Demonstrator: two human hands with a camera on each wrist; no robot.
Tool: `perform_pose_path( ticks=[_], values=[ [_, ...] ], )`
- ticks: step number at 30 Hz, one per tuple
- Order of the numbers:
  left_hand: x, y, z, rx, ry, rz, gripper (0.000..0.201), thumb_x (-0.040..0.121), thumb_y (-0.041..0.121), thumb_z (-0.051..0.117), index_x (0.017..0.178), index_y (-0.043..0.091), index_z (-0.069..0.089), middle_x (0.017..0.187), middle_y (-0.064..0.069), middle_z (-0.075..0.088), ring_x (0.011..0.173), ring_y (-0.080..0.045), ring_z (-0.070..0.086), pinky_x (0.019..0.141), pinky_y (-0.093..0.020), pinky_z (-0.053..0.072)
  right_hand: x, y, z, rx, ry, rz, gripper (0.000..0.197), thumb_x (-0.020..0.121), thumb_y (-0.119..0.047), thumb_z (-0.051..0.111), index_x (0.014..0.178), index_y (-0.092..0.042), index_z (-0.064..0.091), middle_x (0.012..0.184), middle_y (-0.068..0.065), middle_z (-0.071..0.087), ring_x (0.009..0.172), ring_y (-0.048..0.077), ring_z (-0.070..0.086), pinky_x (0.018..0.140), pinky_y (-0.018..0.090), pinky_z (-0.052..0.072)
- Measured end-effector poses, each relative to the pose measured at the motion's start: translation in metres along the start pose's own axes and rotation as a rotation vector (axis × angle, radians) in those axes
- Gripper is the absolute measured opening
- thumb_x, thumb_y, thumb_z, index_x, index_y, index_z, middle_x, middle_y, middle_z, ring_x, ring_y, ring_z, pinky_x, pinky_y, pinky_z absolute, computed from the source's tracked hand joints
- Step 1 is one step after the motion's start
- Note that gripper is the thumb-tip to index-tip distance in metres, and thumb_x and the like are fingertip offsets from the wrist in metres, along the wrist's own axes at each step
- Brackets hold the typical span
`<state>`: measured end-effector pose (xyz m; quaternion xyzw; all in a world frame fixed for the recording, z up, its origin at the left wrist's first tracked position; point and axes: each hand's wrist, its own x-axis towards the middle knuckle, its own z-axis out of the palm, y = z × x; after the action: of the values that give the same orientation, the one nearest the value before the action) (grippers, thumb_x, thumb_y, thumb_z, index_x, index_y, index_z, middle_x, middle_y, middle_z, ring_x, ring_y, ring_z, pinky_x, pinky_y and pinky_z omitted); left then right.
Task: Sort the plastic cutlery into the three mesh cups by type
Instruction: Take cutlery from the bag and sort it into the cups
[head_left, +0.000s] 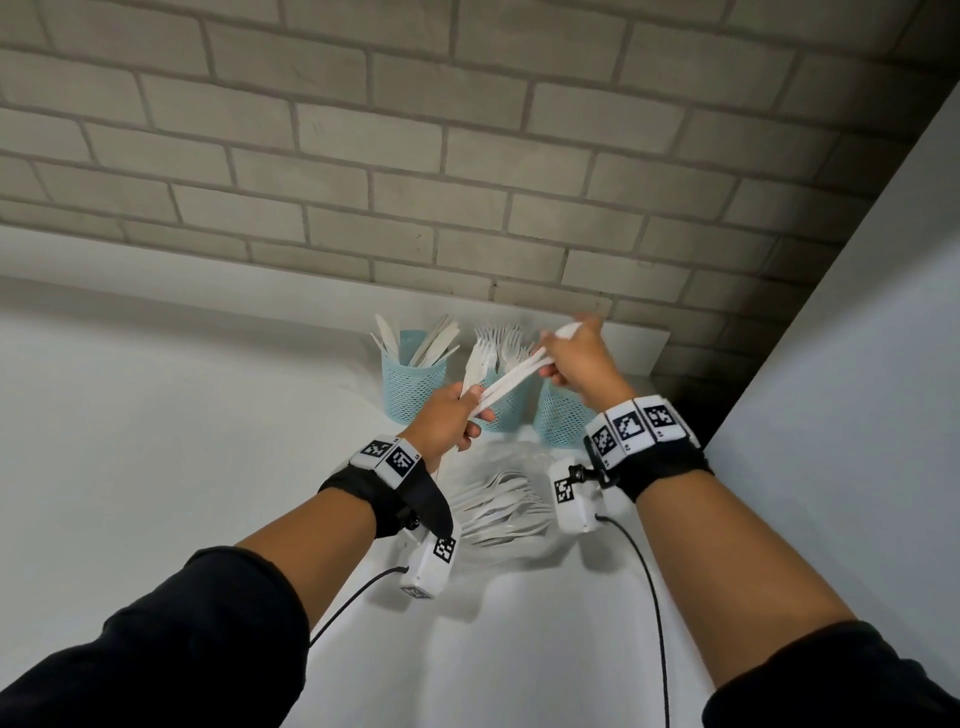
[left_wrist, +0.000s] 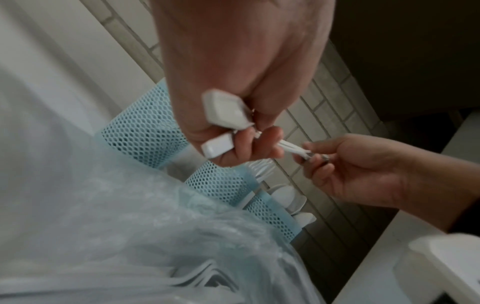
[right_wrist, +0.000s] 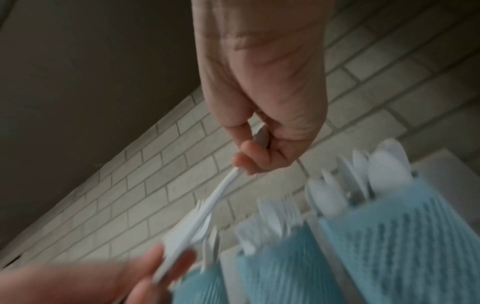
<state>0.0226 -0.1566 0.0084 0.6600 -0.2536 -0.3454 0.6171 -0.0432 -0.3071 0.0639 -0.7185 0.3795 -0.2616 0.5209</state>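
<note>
Nearest, a clear bag of cutlery (head_left: 498, 506) lies at 6 o'clock. Left hand (head_left: 447, 421) grips white cutlery pieces (head_left: 506, 387); right hand (head_left: 579, 358) pinches their far ends. Beyond, three mesh cups (head_left: 413, 382) stand near the brick wall (head_left: 467, 156) at 12 o'clock.

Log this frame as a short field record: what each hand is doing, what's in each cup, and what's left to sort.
left hand: grips a bundle of white cutlery
right hand: pinches a spoon whose handle end the left hand's fingers also touch
left cup: knives
middle cup: forks
right cup: spoons
unsorted: forks in a clear bag on the table
</note>
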Motion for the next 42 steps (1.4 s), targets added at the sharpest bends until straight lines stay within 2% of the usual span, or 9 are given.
perform_pose_path(
  ticks=[1,3,5,8,15,19,24,34,42],
  values=[
    [0.001,0.001,0.000,0.000,0.010,0.006,0.021,0.102,0.022,0.034,0.110,0.013,0.052,0.075,0.000,0.055,0.054,-0.010,0.038,0.045,-0.016,0.029,0.003,-0.008,-0.010,0.025,0.085,-0.043,0.043,0.095,-0.009,0.048,0.131,-0.013,0.025,0.101,0.013,0.059,0.053,0.013,0.055,0.037,0.016,0.043],
    [0.004,0.003,0.000,0.003,0.023,0.025,0.022,0.102,0.023,0.033,0.106,0.015,0.053,0.074,0.000,0.053,0.055,-0.010,0.039,0.049,-0.018,0.030,0.008,-0.019,-0.030,0.037,0.260,-0.183,0.041,0.095,-0.006,0.046,0.131,-0.013,0.026,0.094,0.003,0.053,0.065,0.015,0.058,0.055,0.023,0.053],
    [0.006,0.004,0.002,-0.009,0.013,0.052,0.022,0.102,0.024,0.033,0.103,0.019,0.054,0.072,0.001,0.049,0.057,-0.010,0.039,0.051,-0.020,0.031,0.008,-0.021,-0.041,-0.055,0.386,-0.320,0.040,0.096,-0.009,0.045,0.132,-0.013,0.028,0.092,-0.001,0.049,0.076,0.018,0.057,0.072,0.031,0.052],
    [0.011,0.006,0.008,-0.025,-0.022,0.068,0.023,0.102,0.027,0.034,0.104,0.019,0.056,0.068,0.002,0.041,0.056,-0.009,0.035,0.051,-0.019,0.030,0.011,-0.013,-0.043,-0.194,0.442,-0.401,0.040,0.098,-0.014,0.044,0.135,-0.013,0.028,0.093,0.004,0.055,0.080,0.019,0.055,0.071,0.029,0.045],
    [0.013,0.009,0.016,-0.070,-0.083,0.022,0.029,0.102,0.033,0.032,0.099,0.022,0.058,0.065,0.004,0.032,0.053,-0.007,0.026,0.047,-0.017,0.025,0.018,0.017,-0.036,-0.426,0.387,-0.332,0.043,0.099,-0.022,0.042,0.139,-0.017,0.026,0.103,0.019,0.065,0.091,0.035,0.064,0.070,0.029,0.042],
    [0.013,0.016,0.021,-0.126,-0.068,-0.036,0.039,0.102,0.039,0.026,0.109,0.015,0.055,0.064,0.004,0.030,0.053,-0.007,0.022,0.047,-0.017,0.022,0.028,0.030,-0.033,-0.436,0.334,-0.311,0.044,0.099,-0.024,0.041,0.139,-0.019,0.025,0.112,0.022,0.063,0.101,0.038,0.062,0.086,0.041,0.050],
    [0.016,0.018,0.027,-0.152,-0.052,-0.052,0.041,0.102,0.038,0.025,0.116,0.012,0.055,0.065,0.004,0.031,0.053,-0.008,0.023,0.049,-0.019,0.021,0.031,0.040,-0.023,-0.549,0.373,-0.300,0.043,0.099,-0.024,0.041,0.139,-0.016,0.028,0.118,0.025,0.058,0.112,0.039,0.053,0.095,0.045,0.040],
    [0.019,0.015,0.027,-0.276,-0.041,-0.075,0.035,0.101,0.018,0.028,0.129,0.012,0.048,0.070,0.001,0.043,0.052,-0.008,0.030,0.046,-0.018,0.023,0.034,0.068,-0.011,-0.735,0.319,-0.337,0.030,0.097,-0.025,0.041,0.123,-0.014,0.052,0.124,0.009,0.060,0.124,0.026,0.035,0.094,0.039,0.026],
    [0.008,0.006,0.021,-0.287,-0.113,-0.035,0.023,0.101,0.010,0.037,0.117,0.010,0.053,0.081,0.001,0.055,0.060,-0.007,0.040,0.046,-0.014,0.033,0.028,0.052,-0.021,-0.878,0.144,-0.267,0.041,0.100,-0.027,0.031,0.139,-0.020,0.040,0.148,0.003,0.036,0.138,0.028,0.020,0.108,0.045,0.020]
  ],
)
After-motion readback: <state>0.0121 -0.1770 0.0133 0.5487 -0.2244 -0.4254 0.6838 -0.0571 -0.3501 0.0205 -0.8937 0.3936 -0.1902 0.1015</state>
